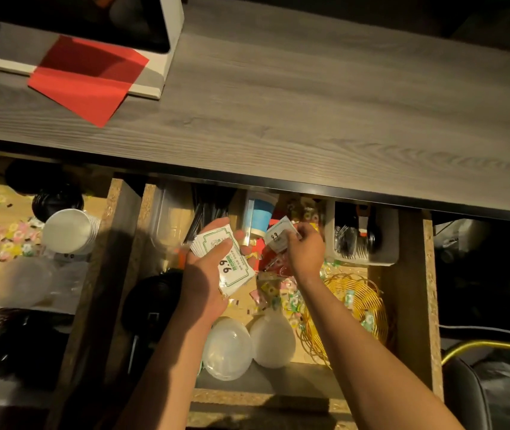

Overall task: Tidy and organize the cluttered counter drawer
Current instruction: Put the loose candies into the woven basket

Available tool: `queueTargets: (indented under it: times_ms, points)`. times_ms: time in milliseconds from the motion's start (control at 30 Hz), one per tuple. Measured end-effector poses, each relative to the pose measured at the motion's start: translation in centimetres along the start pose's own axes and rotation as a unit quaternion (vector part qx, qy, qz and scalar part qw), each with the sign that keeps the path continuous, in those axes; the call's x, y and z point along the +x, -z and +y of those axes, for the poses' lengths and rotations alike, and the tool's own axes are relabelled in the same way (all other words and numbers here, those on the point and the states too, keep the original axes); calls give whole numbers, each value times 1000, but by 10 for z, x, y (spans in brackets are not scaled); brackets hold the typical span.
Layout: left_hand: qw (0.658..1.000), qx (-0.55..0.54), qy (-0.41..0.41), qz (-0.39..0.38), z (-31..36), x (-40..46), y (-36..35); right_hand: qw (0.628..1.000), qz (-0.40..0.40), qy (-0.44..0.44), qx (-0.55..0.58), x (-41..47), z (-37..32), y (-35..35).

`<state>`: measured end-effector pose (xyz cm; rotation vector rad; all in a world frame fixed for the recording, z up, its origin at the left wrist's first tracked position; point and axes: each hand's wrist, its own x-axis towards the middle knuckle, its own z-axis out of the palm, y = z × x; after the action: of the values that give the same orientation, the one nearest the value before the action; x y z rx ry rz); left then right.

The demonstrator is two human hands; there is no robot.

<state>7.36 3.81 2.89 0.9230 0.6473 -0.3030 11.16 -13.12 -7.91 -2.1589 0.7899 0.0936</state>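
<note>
Dim wood counter [309, 97] fills frame top; open drawer [415, 305] below, ctr. Left hand [207, 268] cradles voucher stack [227, 259], thumb pinning it; right hand [304, 248] pinches another voucher [278, 235], prob. gathering them into one pile.

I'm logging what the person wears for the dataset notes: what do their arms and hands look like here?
Both forearms are bare as far as the frame shows: no sleeves in view. The left hand and right hand wear no gloves, and no rings, watch or bracelets are visible.

Red paper [87, 77] on grey wood counter [309, 103], tucked under white stand [166, 57] at left
</note>
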Motion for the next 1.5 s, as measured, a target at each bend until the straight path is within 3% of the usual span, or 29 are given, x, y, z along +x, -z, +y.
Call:
queueTargets:
  times_ms: [200,367,500,667,733,800,900,1033,1133,1200,1300,1333,1400,1500]
  points:
    - [999,-8,34,-8,-16,-11,-16,972,5,-28,233,-35,-20,56]
    - [997,9,74,7,-34,-16,-33,932,-83,-13,352,-75,-43,109]
    - [990,0,135,-39,-45,-26,-50,939,-148,39,308,-90,-37,109]
    - [993,-26,101,-47,-74,-32,-70,971,-44,76,221,-96,-26,98]
    - [990,-55,122,-31,-82,-34,-77,964,-23,-21,265,-92,-20,100]
    - [990,-81,115,2,-86,-35,-81,929,-41,-130,343,-91,-15,107]
    - [994,-83,39,58,-97,-34,-90,911,-142,-147,360,-96,-10,121]
    - [995,-17,20,93,-124,-30,-104,914,-190,-160,321,-97,4,131]
    - [997,61,39,20,-133,-24,-103,893,-183,-212,353,-82,23,144]
    - [992,92,76,-37,-131,-21,-97,903,-185,-213,323,-70,38,154]
    - [970,182,153,-49,-132,-15,-91,914,-220,-198,279,-58,61,159]
    - [964,203,168,-42,-133,-12,-89,922,-212,-192,262,-55,66,159]
    - [966,208,156,-13,-132,-5,-87,952,-125,-180,215,-47,78,156]
    - [976,199,88,31,-127,1,-78,992,6,-114,52,-26,99,146]
